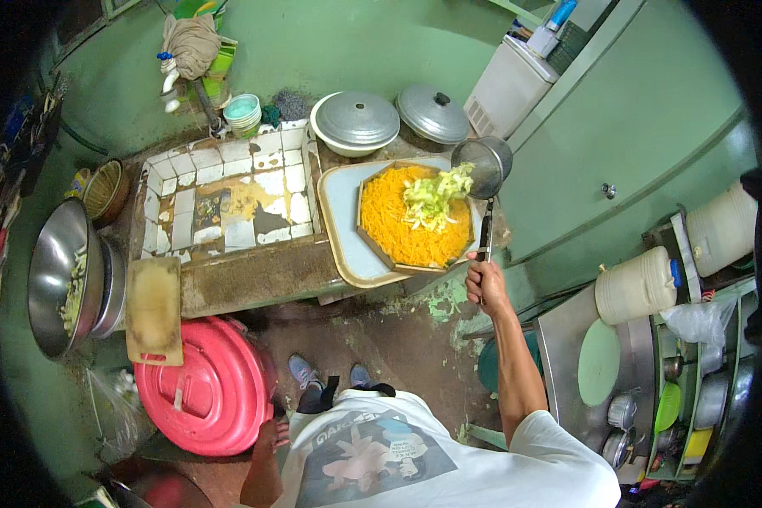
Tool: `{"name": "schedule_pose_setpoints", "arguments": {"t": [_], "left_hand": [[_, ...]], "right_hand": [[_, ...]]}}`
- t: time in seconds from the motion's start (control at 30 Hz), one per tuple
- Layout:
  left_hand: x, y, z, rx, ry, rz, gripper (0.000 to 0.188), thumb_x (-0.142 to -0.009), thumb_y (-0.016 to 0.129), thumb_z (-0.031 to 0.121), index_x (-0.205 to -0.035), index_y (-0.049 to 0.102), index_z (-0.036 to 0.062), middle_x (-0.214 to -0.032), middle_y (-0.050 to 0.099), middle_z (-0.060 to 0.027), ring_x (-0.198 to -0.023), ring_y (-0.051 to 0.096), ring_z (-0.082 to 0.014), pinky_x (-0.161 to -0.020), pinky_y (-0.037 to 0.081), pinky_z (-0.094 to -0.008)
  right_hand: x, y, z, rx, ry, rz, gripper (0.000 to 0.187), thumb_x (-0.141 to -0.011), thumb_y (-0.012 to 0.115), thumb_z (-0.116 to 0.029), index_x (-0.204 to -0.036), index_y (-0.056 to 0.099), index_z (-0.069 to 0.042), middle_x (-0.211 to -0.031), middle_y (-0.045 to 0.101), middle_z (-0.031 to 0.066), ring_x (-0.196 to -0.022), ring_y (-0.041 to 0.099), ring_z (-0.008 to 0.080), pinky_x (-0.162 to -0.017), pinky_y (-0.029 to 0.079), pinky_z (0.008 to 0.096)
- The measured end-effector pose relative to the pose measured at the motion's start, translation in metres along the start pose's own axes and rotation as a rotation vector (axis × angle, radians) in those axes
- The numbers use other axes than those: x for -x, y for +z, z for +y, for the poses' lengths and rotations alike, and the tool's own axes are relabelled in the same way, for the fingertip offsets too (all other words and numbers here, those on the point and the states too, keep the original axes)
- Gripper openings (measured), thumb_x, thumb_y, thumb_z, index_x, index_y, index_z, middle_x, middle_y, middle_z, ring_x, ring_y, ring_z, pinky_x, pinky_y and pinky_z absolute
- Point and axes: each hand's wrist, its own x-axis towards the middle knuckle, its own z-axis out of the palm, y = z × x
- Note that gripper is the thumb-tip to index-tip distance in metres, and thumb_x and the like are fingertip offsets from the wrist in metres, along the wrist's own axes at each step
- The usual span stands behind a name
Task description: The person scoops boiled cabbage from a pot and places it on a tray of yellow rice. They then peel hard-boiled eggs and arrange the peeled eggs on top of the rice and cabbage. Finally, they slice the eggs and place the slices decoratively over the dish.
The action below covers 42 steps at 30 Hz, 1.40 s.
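Orange shreds (385, 213) in one many-sided tray (419, 269), set on one larger pale tray (339, 229) at the right end of the counter (254, 275). Pale green shreds (430, 205) in one heap on top, right of centre, trailing up to one dark strainer (483, 165) tilted at the far right edge. Step in hand, by judgement: tipping green onto orange. Needed next, probably: a shake to free any clinging bits, then evening out the heap toward the bare orange margin.

Right hand (486, 284): fingers wrapped round the strainer handle, arm outstretched. Left hand (277, 430): low, close by the red bin; fingers partly hidden, cannot tell whether curled or loose.

Counts, moving outward:
- metal lids (357, 124): two, on vessels behind the trays
- tiled sink (269, 183): one, left of the trays
- cutting board (154, 300): one, jutting past the counter's front edge
- steel bowls (46, 279): at least two, far left, pale pieces (74, 292) in the foremost, too many to count
- red bin (199, 398): one, lidded, below the board
- whitish jugs (635, 285): two, far right
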Motion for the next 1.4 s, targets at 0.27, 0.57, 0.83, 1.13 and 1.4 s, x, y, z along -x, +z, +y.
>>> {"name": "schedule_pose_setpoints", "arguments": {"t": [0.27, 0.57, 0.83, 1.13, 1.4], "left_hand": [[0.0, -0.047, 0.105, 0.164, 0.27, -0.137, 0.044, -0.096, 0.05, 0.035, -0.129, 0.051, 0.0062, -0.116, 0.066, -0.015, -0.104, 0.065, -0.0293, -0.085, 0.055, -0.0435], [-0.021, -0.066, 0.102, -0.18, 0.571, -0.341, 0.037, -0.092, 0.062, 0.039, -0.114, 0.063, 0.0092, -0.104, 0.065, -0.0045, -0.089, 0.062, -0.0189, -0.072, 0.054, -0.0363], [0.027, -0.082, 0.102, 0.316, 0.506, -0.119, 0.052, -0.096, 0.055, 0.045, -0.134, 0.053, 0.0096, -0.123, 0.064, -0.0081, -0.108, 0.06, -0.0225, -0.089, 0.05, -0.0408], [0.037, -0.058, 0.089, 0.453, 0.533, -0.124, 0.041, -0.1, 0.051, 0.036, -0.122, 0.059, 0.0034, -0.113, 0.068, -0.0095, -0.1, 0.066, -0.0229, -0.085, 0.052, -0.0376], [0.062, -0.04, 0.179, 0.11, 0.633, -0.289, 0.041, -0.098, 0.053, 0.036, -0.118, 0.061, 0.0014, -0.11, 0.07, -0.0146, -0.104, 0.066, -0.0234, -0.088, 0.051, -0.0358]], "right_hand": [[0.014, 0.062, -0.009, -1.179, -0.006, -0.721, 0.032, -0.099, 0.04, -0.013, -0.125, 0.048, 0.003, -0.069, 0.04, 0.0011, -0.045, 0.037, 0.0096, -0.037, 0.035, 0.0269], [0.07, 0.306, 0.023, -1.046, 0.714, -0.958, 0.037, -0.099, 0.042, -0.015, -0.134, 0.042, -0.001, -0.067, 0.04, 0.0013, -0.042, 0.035, 0.0088, -0.032, 0.03, 0.0269], [0.054, 0.604, 0.01, 0.439, 0.404, -1.358, 0.036, -0.097, 0.058, -0.032, -0.119, 0.063, -0.004, -0.063, 0.048, -0.0023, -0.043, 0.041, 0.0093, -0.038, 0.037, 0.0263], [0.06, 0.752, 0.115, 0.693, 0.109, -1.394, 0.023, -0.094, 0.059, -0.023, -0.107, 0.065, -0.005, -0.085, 0.066, 0.0083, -0.065, 0.06, 0.0187, -0.054, 0.047, 0.034], [0.005, 0.532, 0.109, 0.753, -0.759, -1.239, 0.035, -0.1, 0.05, -0.037, -0.11, 0.064, -0.006, -0.108, 0.067, 0.0145, -0.102, 0.063, 0.0329, -0.09, 0.049, 0.0412]]}}
